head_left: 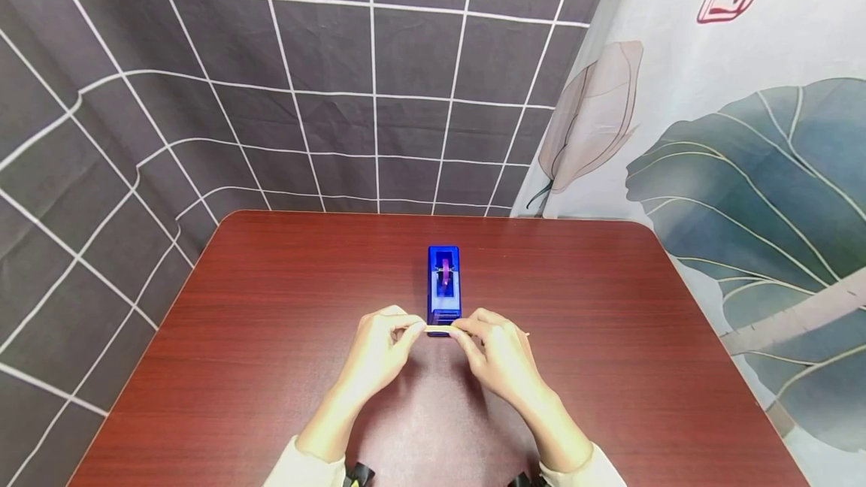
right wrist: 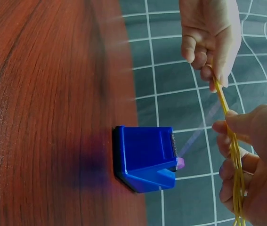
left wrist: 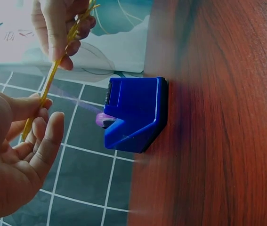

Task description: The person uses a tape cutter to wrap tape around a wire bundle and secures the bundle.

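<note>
While it is pinched by the left hand (head_left: 380, 349) and right hand (head_left: 502, 355), the yellow bundle (head_left: 438, 328) is held crosswise to the tape dispenser (right wrist: 145, 153) ahead.

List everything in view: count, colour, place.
Wood-grain table: 1, red-brown, lower head view
Boxy plastic tape dispenser: 1, blue, on table
Tape roll: 1, purple, in dispenser
Slender strand bundle: 1, yellow, in front of dispenser
Thin strip: 1, translucent purplish, dispenser toward bundle
Gridded cloth: 1, grey, behind table
Leaf-printed cloth: 1, white, head view's right
Sleeves: 2, cream, at forearms
Wrist gear: 2, black, at wrists
Left hand: 1, bare, pinching bundle
Right hand: 1, bare, pinching bundle
</note>
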`<state>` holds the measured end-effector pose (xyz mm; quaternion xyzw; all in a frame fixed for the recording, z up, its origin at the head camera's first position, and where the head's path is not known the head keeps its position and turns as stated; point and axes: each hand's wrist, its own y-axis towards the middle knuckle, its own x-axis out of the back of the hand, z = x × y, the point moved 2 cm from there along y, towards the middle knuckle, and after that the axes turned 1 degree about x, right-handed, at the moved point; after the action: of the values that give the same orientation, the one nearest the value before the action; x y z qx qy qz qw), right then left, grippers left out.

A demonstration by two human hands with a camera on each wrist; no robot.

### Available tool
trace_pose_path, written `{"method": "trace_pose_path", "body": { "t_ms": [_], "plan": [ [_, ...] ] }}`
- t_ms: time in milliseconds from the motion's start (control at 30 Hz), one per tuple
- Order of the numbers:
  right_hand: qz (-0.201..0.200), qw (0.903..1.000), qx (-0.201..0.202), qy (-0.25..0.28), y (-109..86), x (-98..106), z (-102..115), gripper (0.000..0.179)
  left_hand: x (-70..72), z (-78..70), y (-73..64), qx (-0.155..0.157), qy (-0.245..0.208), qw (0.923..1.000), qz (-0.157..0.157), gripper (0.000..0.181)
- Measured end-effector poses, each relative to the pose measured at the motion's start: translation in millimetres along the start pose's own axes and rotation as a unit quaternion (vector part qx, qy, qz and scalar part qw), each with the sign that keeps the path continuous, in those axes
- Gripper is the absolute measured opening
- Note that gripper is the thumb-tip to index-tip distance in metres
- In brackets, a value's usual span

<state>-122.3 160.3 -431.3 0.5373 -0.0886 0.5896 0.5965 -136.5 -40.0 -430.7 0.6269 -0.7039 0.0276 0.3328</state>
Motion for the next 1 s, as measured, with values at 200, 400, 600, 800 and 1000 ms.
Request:
{"method": "trace_pose_path", "body": {
  "t_ms": [200, 400, 600, 800, 1000],
  "plan": [
    [0.002, 1.0, 0.004, 0.003, 0.6, 0.4, 0.2, 0.005, -0.5, 1.7, 0.3, -0.009, 0.009, 0.9999, -0.007, 0.005],
    [0.001, 0.9998, 0.021, -0.006, 0.5, -0.2, -0.6, 0.006, -0.8, 3.7, 0.1, -0.018, 0.01, 0.9997, -0.011, 0.005],
    [-0.004, 0.9992, 0.035, -0.021, 0.2, 0.4, -1.0, 0.006, -1.5, 5.1, -0.4, -0.026, 0.005, 0.9996, -0.014, 0.005],
    [0.0, 0.9987, 0.044, -0.027, 0.3, -1.1, -2.6, 0.007, -2.1, 5.9, -0.3, -0.03, 0.011, 0.9993, -0.018, 0.004],
    [0.0, 0.9979, 0.057, -0.031, 0.4, -1.6, -3.4, 0.007, -3.2, 6.2, -0.5, -0.038, 0.012, 0.9988, -0.027, 0.002]
  ]
}}
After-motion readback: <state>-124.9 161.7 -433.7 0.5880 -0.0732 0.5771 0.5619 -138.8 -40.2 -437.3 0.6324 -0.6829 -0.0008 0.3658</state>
